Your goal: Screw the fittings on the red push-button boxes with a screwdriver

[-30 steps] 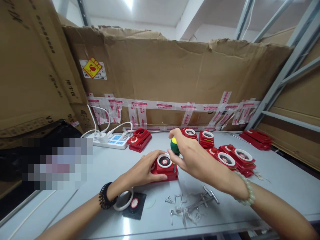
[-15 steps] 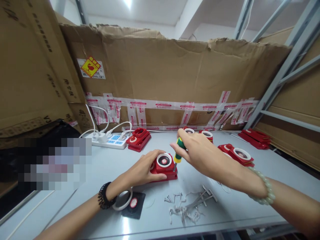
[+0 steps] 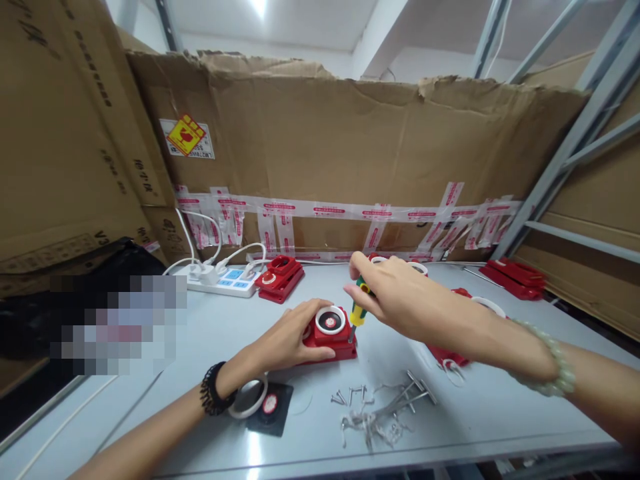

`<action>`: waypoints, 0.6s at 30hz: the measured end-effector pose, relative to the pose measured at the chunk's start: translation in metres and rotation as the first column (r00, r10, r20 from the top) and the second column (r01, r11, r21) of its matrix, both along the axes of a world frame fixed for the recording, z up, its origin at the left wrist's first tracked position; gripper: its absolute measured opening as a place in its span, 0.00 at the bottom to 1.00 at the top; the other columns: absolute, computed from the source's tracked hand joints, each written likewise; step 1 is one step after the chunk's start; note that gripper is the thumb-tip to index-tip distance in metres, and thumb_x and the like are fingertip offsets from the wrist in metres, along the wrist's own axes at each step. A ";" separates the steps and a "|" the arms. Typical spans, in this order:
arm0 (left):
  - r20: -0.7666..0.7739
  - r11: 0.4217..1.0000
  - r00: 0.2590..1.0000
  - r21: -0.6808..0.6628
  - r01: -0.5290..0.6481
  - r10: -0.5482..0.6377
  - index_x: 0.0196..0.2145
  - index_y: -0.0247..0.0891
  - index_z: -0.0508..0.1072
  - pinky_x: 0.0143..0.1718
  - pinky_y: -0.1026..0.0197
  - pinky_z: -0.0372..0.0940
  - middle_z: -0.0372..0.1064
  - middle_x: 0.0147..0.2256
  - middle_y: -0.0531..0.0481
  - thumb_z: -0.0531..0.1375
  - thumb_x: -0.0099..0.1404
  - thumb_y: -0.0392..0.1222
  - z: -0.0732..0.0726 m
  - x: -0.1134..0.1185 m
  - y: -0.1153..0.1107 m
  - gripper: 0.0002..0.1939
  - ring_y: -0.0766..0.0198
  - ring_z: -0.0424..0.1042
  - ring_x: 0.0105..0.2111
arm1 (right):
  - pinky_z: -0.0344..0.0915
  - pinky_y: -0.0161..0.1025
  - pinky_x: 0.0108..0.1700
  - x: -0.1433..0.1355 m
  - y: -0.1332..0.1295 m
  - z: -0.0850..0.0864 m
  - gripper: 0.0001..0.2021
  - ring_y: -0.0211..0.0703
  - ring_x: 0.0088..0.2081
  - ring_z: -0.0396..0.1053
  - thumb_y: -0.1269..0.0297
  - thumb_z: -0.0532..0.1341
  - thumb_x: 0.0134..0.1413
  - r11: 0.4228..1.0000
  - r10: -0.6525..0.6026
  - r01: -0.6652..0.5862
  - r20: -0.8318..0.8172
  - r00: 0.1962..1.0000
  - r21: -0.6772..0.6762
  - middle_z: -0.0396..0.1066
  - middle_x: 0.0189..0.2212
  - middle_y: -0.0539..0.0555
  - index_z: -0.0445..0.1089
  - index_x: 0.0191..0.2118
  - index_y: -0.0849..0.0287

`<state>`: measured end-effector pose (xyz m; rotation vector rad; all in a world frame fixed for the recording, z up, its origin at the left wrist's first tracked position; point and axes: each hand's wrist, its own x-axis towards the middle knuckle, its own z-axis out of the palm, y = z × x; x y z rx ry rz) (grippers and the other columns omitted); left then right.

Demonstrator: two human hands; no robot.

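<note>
A red box-like device [image 3: 333,348] with a white ring around a dark round face lies on the table. My left hand [image 3: 290,337] grips its left side, thumb along the front and fingers behind. My right hand [image 3: 385,293] is closed around a green-and-yellow screwdriver [image 3: 359,313], its shaft slanting down to the device's right front corner. The tip meets that corner; whether a screw is under it I cannot see. In front lie several loose screws [image 3: 350,395], a tangle of clear plastic with metal rods [image 3: 383,415], and a dark square sheet [image 3: 270,410] beside a white ring [image 3: 250,398].
A white power strip [image 3: 225,283] with plugs stands at the back left, a red device [image 3: 279,279] beside it. More red devices [image 3: 515,279] lie at the back right, some partly behind my right arm. A tall cardboard sheet [image 3: 325,147] closes off the table's rear.
My right hand and forearm have shifted slightly, and the screwdriver stays at the same corner. My left hand keeps its hold. The whole view has moved a little.
</note>
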<state>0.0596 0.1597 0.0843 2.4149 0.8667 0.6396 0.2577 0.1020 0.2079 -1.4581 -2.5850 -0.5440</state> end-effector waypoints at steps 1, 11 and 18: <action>-0.004 1.000 1.000 0.000 0.003 -0.003 0.53 0.44 0.60 0.46 0.51 0.62 0.64 0.50 0.45 0.65 0.54 0.51 0.001 0.000 0.000 0.31 0.52 0.66 0.46 | 0.51 0.38 0.27 0.001 -0.002 0.004 0.09 0.42 0.26 0.65 0.61 0.49 0.62 0.998 0.036 -0.037 -0.018 0.999 -0.060 0.69 0.26 0.54 0.60 0.38 0.62; -0.009 1.000 1.000 0.009 0.006 -0.005 0.53 0.43 0.60 0.45 0.51 0.62 0.63 0.50 0.44 0.64 0.54 0.53 0.001 -0.001 0.000 0.31 0.50 0.65 0.47 | 0.49 0.40 0.25 -0.006 -0.002 0.005 0.17 0.49 0.25 0.67 0.57 0.45 0.64 0.991 -0.131 0.126 0.129 0.983 0.047 0.70 0.25 0.60 0.62 0.39 0.67; 0.001 1.000 1.000 0.016 0.010 -0.010 0.52 0.44 0.61 0.45 0.52 0.62 0.65 0.49 0.45 0.65 0.54 0.52 0.002 0.000 0.000 0.30 0.51 0.66 0.47 | 0.47 0.37 0.24 -0.002 -0.005 0.011 0.05 0.40 0.24 0.63 0.65 0.52 0.57 0.991 0.007 -0.006 0.003 1.000 -0.132 0.69 0.26 0.53 0.60 0.34 0.61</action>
